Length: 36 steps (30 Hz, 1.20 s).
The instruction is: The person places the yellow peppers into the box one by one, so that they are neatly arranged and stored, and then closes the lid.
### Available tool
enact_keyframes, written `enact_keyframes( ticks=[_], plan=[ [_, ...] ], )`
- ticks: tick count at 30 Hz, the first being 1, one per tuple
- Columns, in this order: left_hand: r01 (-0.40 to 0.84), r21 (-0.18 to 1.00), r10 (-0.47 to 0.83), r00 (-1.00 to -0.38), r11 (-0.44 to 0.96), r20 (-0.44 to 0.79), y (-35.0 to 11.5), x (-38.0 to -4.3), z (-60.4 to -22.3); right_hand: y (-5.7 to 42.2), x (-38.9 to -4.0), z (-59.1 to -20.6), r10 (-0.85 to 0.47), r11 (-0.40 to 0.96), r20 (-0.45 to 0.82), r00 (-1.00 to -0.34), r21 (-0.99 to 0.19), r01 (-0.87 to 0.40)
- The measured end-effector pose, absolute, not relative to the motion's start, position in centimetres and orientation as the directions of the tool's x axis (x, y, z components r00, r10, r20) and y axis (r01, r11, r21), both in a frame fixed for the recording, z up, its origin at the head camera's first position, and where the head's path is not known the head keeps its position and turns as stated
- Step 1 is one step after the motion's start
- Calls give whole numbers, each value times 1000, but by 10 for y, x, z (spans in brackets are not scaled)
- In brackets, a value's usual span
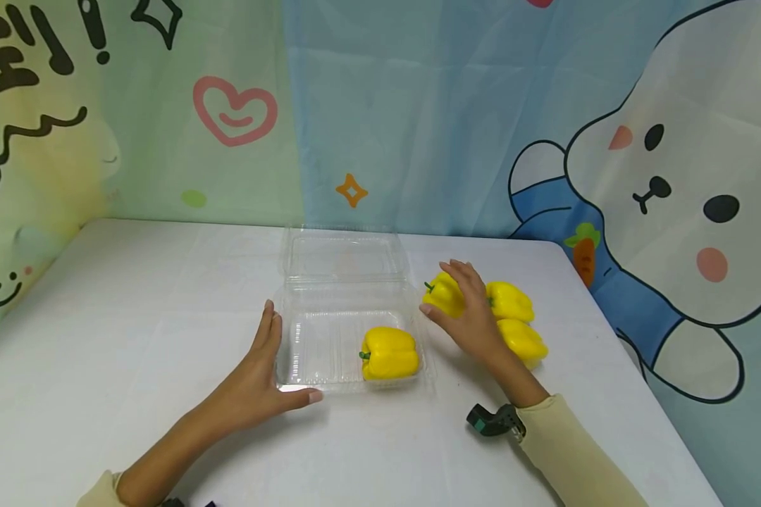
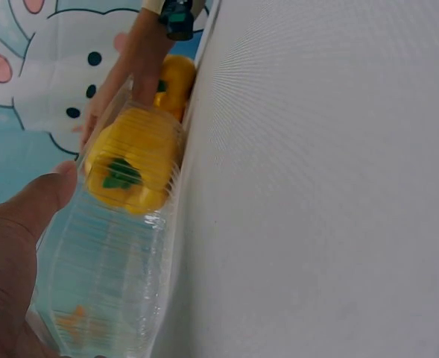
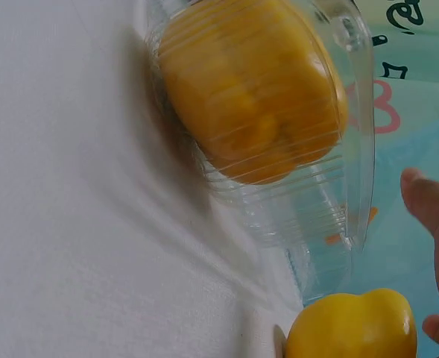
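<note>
Toward the far right corner of the bench (image 1: 133,338) sits the yellow pepper (image 1: 442,296) under the right hand, lying on its side, its stem toward the left edge. It looks light and firm to me, with a glossy skin that could slip under a fingertip grip. I'd take it across its broad lobes, thumb opposite fingers, and spare the stem, which might snap. The right hand (image 1: 472,313) is spread over it, thumb apart from the fingers and not closed round it; whether a finger touches it, I can't tell.

Just beside it, nearer the right edge, lie two more peppers (image 1: 510,301) (image 1: 521,340). On the other side stands a clear container (image 1: 320,345), one pepper (image 1: 390,353) in its near right corner, its lid (image 1: 345,257) folded back toward the bench's far edge. That plastic seems thin and likely to buckle or slide, so a light hold at the rim should suit. The left hand (image 1: 263,377) is spread about its near left corner, thumb against the rim.
</note>
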<state>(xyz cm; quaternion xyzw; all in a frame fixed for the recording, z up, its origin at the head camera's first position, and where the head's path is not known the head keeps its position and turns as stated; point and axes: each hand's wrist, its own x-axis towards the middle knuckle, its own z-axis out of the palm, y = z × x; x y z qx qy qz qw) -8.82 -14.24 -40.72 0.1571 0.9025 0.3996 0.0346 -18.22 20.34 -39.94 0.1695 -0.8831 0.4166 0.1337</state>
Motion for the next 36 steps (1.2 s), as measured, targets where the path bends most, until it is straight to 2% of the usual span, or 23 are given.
enact_keyframes(
  ticks=[6,12,21,27,36],
  plan=[
    [254,732,312,-948,632,60,-143,-87,-406,206,-183,-399,-149,626,265,-953,-721,-298],
    [253,732,313,-948,632,58,-142,-88,-406,209,-186,-400,-141,686,207,-968,-685,-246],
    [259,724,311,-948,639,64,-142,-89,-408,208,-186,-396,-180,740,188,-965,-621,-259],
    [255,724,309,-949,641,61,-142,-89,-407,208,-187,-400,-214,717,222,-951,-626,-308],
    [258,721,309,-949,643,65,-142,-89,-407,210,-187,-400,-234,725,203,-951,-615,-310]
  ],
)
